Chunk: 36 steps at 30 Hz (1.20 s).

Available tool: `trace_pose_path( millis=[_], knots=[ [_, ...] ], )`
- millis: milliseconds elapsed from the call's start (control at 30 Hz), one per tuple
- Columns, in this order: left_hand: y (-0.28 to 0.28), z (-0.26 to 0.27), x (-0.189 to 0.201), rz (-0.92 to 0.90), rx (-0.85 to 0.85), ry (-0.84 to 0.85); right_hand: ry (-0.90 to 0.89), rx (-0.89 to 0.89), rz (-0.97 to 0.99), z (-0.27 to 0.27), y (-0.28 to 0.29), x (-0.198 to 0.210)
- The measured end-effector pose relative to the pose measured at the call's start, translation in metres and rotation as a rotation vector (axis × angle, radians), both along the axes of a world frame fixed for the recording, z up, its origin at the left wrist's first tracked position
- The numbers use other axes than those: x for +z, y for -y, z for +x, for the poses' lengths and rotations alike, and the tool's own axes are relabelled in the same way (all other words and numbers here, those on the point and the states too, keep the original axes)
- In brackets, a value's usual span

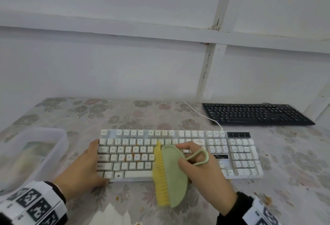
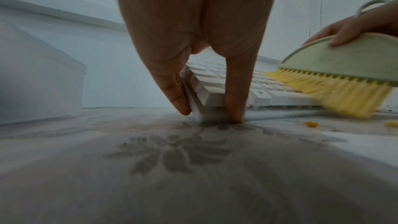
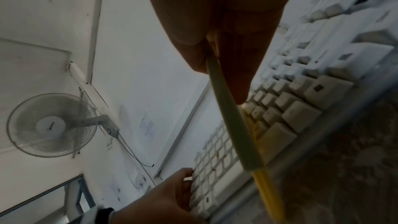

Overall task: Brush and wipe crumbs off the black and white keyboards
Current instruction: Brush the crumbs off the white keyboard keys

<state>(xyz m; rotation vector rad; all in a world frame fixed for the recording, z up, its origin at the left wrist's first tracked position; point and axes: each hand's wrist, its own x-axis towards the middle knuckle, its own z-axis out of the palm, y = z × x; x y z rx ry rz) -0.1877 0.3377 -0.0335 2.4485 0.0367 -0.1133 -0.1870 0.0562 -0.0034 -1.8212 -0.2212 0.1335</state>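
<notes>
The white keyboard (image 1: 241, 155) (image 2: 217, 84) (image 3: 301, 101) lies across the middle of the floral table, with orange crumbs (image 1: 129, 155) between its left-hand keys. My left hand (image 1: 85, 164) (image 2: 206, 57) (image 3: 168, 200) grips its left end, thumb against the front edge and fingers along the side. My right hand (image 1: 201, 167) (image 3: 226, 40) holds a green brush (image 1: 174, 174) (image 2: 344, 60) (image 3: 234, 118) with yellow bristles (image 1: 159, 173) (image 2: 336, 94), pressed on the keys near the middle. The black keyboard (image 1: 255, 114) sits at the back right.
A clear plastic box (image 1: 34, 153) (image 2: 38, 77) stands at the left of the table. A white cable (image 1: 201, 114) runs from the white keyboard toward the back. Loose crumbs (image 1: 266, 198) (image 2: 310, 124) lie on the tablecloth (image 1: 125, 114) in front. A wall rises right behind.
</notes>
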Motion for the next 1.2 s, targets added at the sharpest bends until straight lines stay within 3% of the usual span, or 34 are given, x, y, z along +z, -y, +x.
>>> trace_pose_path(
  millis=[100,300,433,767,1033,1200],
  knots=[
    [-0.002,0.001,-0.002,-0.001,0.001,-0.006,-0.005,0.009,0.014,0.001,0.006,0.016],
    [-0.002,0.002,-0.003,-0.008,-0.004,0.001,0.175,-0.149,0.136,0.025,-0.009,0.040],
    [0.000,0.000,0.000,-0.011,-0.008,0.020,0.179,-0.162,0.040,0.030,-0.021,0.027],
    [-0.003,0.002,-0.004,0.005,-0.013,0.018,0.056,0.034,-0.014,0.000,-0.016,0.008],
    [-0.005,0.003,-0.007,0.005,-0.019,0.020,0.179,-0.139,0.090,0.020,-0.020,0.029],
    [-0.005,0.002,-0.006,-0.005,-0.026,0.024,0.150,-0.103,0.061,0.014,-0.028,0.015]
  ],
)
